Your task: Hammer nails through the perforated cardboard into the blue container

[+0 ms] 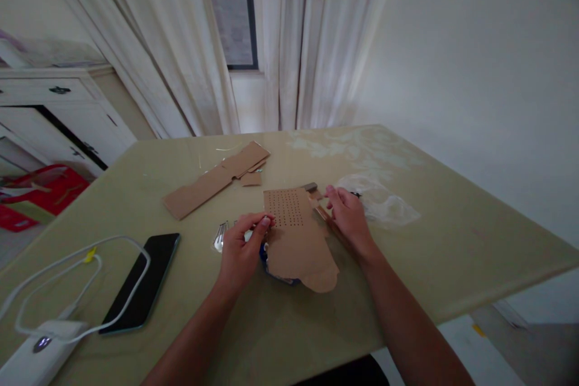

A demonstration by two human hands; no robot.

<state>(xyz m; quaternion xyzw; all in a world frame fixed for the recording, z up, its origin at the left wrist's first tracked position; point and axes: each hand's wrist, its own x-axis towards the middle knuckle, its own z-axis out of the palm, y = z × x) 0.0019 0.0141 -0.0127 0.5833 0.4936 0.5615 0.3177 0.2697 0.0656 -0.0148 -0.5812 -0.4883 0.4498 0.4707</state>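
A brown cardboard piece (298, 241) with a grid of small holes lies on the table in front of me. My left hand (242, 250) pinches its left edge near the holes, fingers closed on it. My right hand (348, 217) rests on the cardboard's right side, over a thin strip by its edge. Something blue (263, 253) peeks out from under the cardboard, and a shiny metal object (220, 236) lies just left of my left hand. What sits under my right fingers is hidden.
A long folded cardboard strip (215, 181) lies farther back. A black phone (142, 280), white cable (85, 265) and white power bank (34, 353) sit at left. Clear plastic wrap (384, 202) lies at right. The beige table (452, 253) ends near my body; curtains and a cabinet stand behind.
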